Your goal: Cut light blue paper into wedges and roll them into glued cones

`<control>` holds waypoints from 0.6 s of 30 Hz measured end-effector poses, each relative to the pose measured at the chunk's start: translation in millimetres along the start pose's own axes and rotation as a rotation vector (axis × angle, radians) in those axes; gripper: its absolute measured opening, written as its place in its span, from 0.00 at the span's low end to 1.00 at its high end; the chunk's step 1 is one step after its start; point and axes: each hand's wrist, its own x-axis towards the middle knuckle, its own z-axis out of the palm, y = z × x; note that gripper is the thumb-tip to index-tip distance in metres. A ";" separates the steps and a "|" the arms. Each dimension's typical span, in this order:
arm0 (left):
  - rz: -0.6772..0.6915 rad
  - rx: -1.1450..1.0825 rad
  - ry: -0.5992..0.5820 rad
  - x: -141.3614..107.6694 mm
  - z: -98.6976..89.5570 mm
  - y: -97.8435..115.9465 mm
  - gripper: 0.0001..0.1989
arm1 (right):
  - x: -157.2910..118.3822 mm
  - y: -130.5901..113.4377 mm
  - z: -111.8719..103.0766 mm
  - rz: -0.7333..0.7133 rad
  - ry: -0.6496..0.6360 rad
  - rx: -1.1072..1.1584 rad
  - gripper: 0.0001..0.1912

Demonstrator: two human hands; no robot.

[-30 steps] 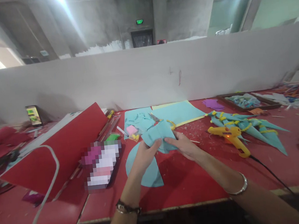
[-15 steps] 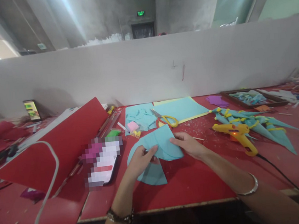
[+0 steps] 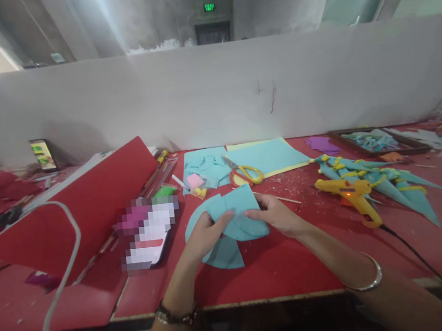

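Observation:
Light blue paper pieces (image 3: pixel 240 226) with curved edges overlap between my two hands. My left hand (image 3: pixel 208 235) pinches their left side, thumb on top. My right hand (image 3: pixel 277 214) grips the right side, with its thumb on the paper and its fingers behind. Under and beside my left hand, more curved blue paper (image 3: pixel 227 254) lies on the red tabletop (image 3: pixel 279 270). Scissors with yellow and red handles (image 3: pixel 251 174) rest just beyond the held paper.
A yellow glue gun (image 3: pixel 350 194) and blue paper cones (image 3: pixel 401 188) lie at right. Blue sheets (image 3: pixel 271 157) and scraps (image 3: pixel 208 169) are at the back. A phone (image 3: pixel 153 236) and a leaning red board (image 3: pixel 87 211) stand left, near a white cable (image 3: pixel 75 244).
My right thumb has shifted left across the held paper, and my left thumb has moved slightly right, closer to it. The whole view has tilted slightly.

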 end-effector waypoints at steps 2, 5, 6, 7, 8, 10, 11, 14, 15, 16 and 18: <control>-0.016 -0.022 0.037 -0.2 1.1 -0.5 0.18 | 0.0 -0.5 0.5 0.002 -0.012 0.011 0.27; -0.016 -0.008 0.045 -0.1 2.3 0.3 0.17 | -0.3 -1.3 0.9 0.004 -0.006 0.023 0.28; -0.006 -0.003 0.039 -0.1 2.4 0.7 0.16 | -0.5 -1.4 1.0 0.008 -0.001 0.022 0.28; 0.000 -0.001 0.032 0.0 2.3 0.9 0.16 | -0.7 -1.5 0.9 0.016 0.002 0.019 0.28; 0.002 -0.002 0.024 0.0 2.0 0.9 0.16 | -0.8 -1.5 0.9 0.025 0.004 0.018 0.27; -0.004 -0.009 0.004 0.1 1.2 0.7 0.16 | -0.7 -1.1 0.9 0.042 0.013 0.022 0.25; -0.010 -0.014 -0.010 0.2 0.8 0.5 0.16 | -0.6 -0.9 0.9 0.053 0.022 0.027 0.24; -0.023 -0.004 -0.043 0.2 0.4 0.2 0.16 | 0.0 -0.5 1.1 0.088 0.047 0.041 0.24; -0.034 0.013 -0.045 0.2 0.6 0.4 0.16 | 0.1 -0.4 1.1 0.094 0.050 0.041 0.24; -0.049 0.033 -0.042 0.0 0.9 0.8 0.16 | 0.1 -0.3 1.2 0.094 0.049 0.038 0.24; -0.072 0.059 -0.034 -0.6 1.8 1.8 0.16 | 0.0 0.1 1.4 0.076 0.051 0.025 0.23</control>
